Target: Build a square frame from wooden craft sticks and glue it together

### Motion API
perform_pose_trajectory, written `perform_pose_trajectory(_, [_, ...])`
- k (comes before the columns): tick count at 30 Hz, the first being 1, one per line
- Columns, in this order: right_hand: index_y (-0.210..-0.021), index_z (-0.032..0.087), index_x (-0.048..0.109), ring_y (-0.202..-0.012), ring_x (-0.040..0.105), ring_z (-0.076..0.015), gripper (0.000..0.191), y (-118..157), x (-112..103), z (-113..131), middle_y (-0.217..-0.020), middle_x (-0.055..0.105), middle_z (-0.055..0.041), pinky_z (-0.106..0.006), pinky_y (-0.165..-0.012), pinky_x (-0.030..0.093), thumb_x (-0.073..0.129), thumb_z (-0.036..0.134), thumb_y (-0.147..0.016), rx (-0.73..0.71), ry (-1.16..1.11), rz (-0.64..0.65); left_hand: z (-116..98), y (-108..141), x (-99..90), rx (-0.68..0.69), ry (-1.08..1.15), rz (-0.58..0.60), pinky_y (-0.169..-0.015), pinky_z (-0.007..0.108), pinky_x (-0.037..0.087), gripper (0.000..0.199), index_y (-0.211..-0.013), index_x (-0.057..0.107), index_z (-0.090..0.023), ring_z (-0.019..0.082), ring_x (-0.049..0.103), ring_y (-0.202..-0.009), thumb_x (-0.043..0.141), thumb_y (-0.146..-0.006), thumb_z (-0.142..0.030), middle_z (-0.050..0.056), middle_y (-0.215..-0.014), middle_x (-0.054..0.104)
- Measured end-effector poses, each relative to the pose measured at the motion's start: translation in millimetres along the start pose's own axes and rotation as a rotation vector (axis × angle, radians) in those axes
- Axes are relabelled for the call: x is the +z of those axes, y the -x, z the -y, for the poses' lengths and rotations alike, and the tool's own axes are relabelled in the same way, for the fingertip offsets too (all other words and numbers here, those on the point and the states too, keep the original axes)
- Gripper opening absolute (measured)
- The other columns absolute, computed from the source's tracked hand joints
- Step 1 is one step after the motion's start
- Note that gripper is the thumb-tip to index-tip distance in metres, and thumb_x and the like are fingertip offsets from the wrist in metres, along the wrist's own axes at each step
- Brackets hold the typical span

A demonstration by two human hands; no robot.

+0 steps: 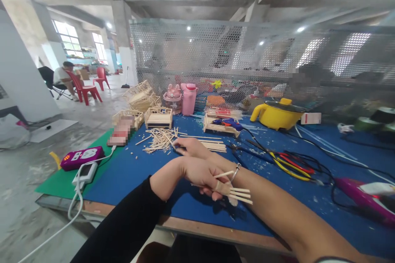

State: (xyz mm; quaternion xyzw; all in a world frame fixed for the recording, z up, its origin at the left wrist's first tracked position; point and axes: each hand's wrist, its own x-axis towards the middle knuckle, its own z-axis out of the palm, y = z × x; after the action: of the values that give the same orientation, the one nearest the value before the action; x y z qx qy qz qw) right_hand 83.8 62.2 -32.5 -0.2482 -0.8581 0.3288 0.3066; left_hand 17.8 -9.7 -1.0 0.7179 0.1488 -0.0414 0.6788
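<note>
Several short wooden sticks (240, 194) stick out of my left hand (205, 174), whose fingers are closed around them above the blue mat (132, 181). My right arm passes beyond the left wrist, and my right hand (188, 147) reaches to the pile of short sticks (159, 139). The right fingers are pinched together at the pile's right edge; what they hold, if anything, is too small to make out. Longer sticks (212, 145) lie side by side just right of that hand.
Small wooden frames (159, 117) stand behind the pile. A blue glue gun (230, 123) rests on another frame. Pliers (249, 153), cables and a yellow pot (279, 116) are to the right. A phone (121, 129) and purple device (82, 157) lie left. A person sits far left.
</note>
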Motion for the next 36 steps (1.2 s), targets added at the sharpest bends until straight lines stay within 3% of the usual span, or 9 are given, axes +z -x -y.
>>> perform_pose_trajectory(3, [-0.105,0.018,0.062,-0.098,0.057,-0.0229,0.036,3.6,-16.1,3.8,-0.108,0.065,-0.0092,-0.038,-0.089,0.04,0.063,0.02,-0.069,-0.126,0.396,0.069,-1.5,4.9,-1.9,-0.007,-0.031,-0.056,-0.041,0.02,0.025,0.051,-0.088,0.063,-0.018,0.006,0.034,-0.044,0.057,-0.068,-0.065,-0.005,-0.057,0.043])
perform_pose_trajectory(5, [-0.11,0.015,0.06,-0.103,0.054,-0.0257,0.037,14.2,-38.5,1.2,-0.112,0.063,-0.0133,-0.043,-0.092,0.038,0.058,0.024,-0.075,-0.117,0.62,-0.033,-2.6,4.0,-0.4,-0.009,-0.171,-0.184,-0.043,0.021,0.027,0.049,-0.089,0.064,-0.018,0.007,0.034,-0.045,0.049,-0.076,-0.064,-0.005,-0.056,0.039])
perform_pose_trajectory(10, [-0.105,0.016,0.062,-0.09,0.059,-0.0229,0.03,67.3,-101.0,-11.6,-0.097,0.067,-0.0096,-0.038,-0.083,0.044,0.046,0.031,-0.084,0.141,0.606,-0.334,7.2,-19.1,9.1,-0.155,-0.936,-0.915,-0.064,0.031,0.042,0.046,-0.099,0.061,-0.016,0.022,0.056,-0.074,0.049,-0.079,-0.056,0.008,-0.081,0.06])
perform_pose_trajectory(12, [-0.102,0.018,0.062,-0.084,0.06,-0.0211,0.029,90.7,-112.6,-12.9,-0.094,0.067,-0.0073,-0.035,-0.079,0.044,0.044,0.034,-0.086,0.227,0.572,-0.374,15.4,-29.5,13.5,-0.293,-1.099,-1.053,-0.074,0.038,0.044,0.054,-0.113,0.055,-0.015,0.03,0.057,-0.09,0.051,-0.078,-0.056,0.014,-0.098,0.06])
perform_pose_trajectory(20, [-0.095,0.02,0.066,-0.07,0.056,-0.017,0.021,126.3,-104.1,-12.1,-0.078,0.065,-0.004,-0.027,-0.066,0.041,0.056,0.024,-0.077,0.189,0.692,0.094,31.4,-29.0,30.6,-0.374,-1.072,-0.995,-0.105,0.052,0.022,0.071,-0.14,0.028,-0.013,0.034,0.026,-0.132,0.022,-0.087,-0.059,0.016,-0.147,0.026])
perform_pose_trajectory(24, [-0.089,0.022,0.068,-0.066,0.055,-0.0152,0.019,125.2,-107.1,-16.4,-0.073,0.064,-0.0018,-0.025,-0.063,0.039,0.053,0.019,-0.077,0.269,0.678,0.059,29.4,-32.9,30.0,-0.396,-1.076,-0.934,-0.107,0.059,0.006,0.073,-0.141,0.027,-0.016,0.034,0.015,-0.137,0.018,-0.085,-0.063,0.014,-0.15,0.02])
perform_pose_trajectory(29, [-0.099,0.022,0.064,-0.065,0.052,-0.0147,0.027,126.5,-107.4,-2.4,-0.073,0.06,-0.0008,-0.025,-0.063,0.038,0.053,0.016,-0.075,0.215,0.672,-0.005,24.8,-30.9,14.8,-0.324,-0.985,-0.85,-0.106,0.06,0.009,0.065,-0.141,0.027,-0.019,0.033,0.008,-0.139,0.023,-0.088,-0.056,0.012,-0.151,0.015])
perform_pose_trajectory(33, [-0.103,0.02,0.061,-0.081,0.055,-0.0177,0.031,126.7,-97.4,16.4,-0.092,0.061,-0.0051,-0.028,-0.073,0.043,0.063,0.031,-0.074,0.08,0.552,0.082,18.7,-5.2,-5.0,-0.101,-0.779,-1.055,-0.108,0.041,0.024,0.053,-0.139,0.03,-0.016,0.021,0.028,-0.134,0.026,-0.091,-0.04,0.011,-0.146,0.032])
perform_pose_trajectory(36, [-0.105,0.02,0.061,-0.092,0.054,-0.0202,0.036,124.6,-87.3,19.0,-0.1,0.06,-0.0074,-0.031,-0.08,0.044,0.065,0.038,-0.074,0.054,0.533,0.155,11.7,18.9,-17.7,-0.062,-0.716,-1.201,-0.093,0.034,0.04,0.042,-0.119,0.053,-0.016,0.02,0.055,-0.106,0.038,-0.087,-0.038,0.009,-0.117,0.061])
